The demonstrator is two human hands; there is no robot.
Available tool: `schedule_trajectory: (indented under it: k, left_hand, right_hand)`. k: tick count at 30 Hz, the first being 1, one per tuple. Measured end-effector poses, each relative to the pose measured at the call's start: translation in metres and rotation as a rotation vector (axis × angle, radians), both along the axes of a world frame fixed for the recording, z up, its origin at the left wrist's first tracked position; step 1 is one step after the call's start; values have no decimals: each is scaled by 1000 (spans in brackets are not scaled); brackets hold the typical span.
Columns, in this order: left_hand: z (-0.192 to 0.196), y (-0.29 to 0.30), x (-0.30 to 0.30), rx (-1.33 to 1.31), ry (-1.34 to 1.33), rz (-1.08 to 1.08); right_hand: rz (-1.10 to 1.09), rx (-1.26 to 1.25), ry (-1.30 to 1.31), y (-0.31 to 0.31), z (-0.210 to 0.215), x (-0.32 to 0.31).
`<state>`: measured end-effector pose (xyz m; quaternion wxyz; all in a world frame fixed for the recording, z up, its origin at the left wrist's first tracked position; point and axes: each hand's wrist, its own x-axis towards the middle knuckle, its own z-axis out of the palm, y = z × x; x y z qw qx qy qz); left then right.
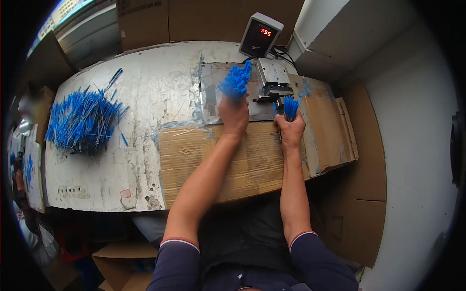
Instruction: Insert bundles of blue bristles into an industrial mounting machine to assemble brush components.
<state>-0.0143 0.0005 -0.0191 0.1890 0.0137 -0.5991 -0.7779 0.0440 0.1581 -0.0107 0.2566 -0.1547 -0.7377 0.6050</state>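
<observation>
My left hand [234,115] grips a thick bundle of blue plastic strips [237,81], held upright with the tips fanning out above the fist. My right hand [290,130] holds a smaller bunch of blue strips [291,106], its tips right beside a small metal machine [273,78] on the workbench. Both hands hover over a metal plate [209,92] and a cardboard sheet [252,160] taped to the bench.
A large loose pile of blue strips [82,121] lies at the left of the white worn bench [145,97]. A grey counter box with a red display [260,35] stands behind the machine. Cardboard boxes [204,19] line the back; a white wall [412,136] is at right.
</observation>
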Motion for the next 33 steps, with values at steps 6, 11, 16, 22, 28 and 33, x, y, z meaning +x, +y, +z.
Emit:
schedule_trajectory:
  k: [6, 11, 16, 22, 28, 33]
  left_hand:
    - [-7, 18, 5, 23, 15, -54]
    - [-9, 11, 6, -9, 40, -45]
    - [-12, 12, 2, -6, 35, -54]
    - [-1, 14, 7, -396, 95, 150]
    - [-2, 13, 9, -610, 140, 20]
    - [-1, 18, 9, -728, 251, -62]
  right_hand:
    - [-100, 34, 21, 17, -1, 3]
    - [-140, 114, 6, 15, -6, -7]
    - [-168, 130, -29, 21, -13, -14]
    - [-175, 127, -17, 22, -11, -12]
    - [6, -226, 4, 9, 14, 5]
    - [81, -311, 137, 16, 4, 8]
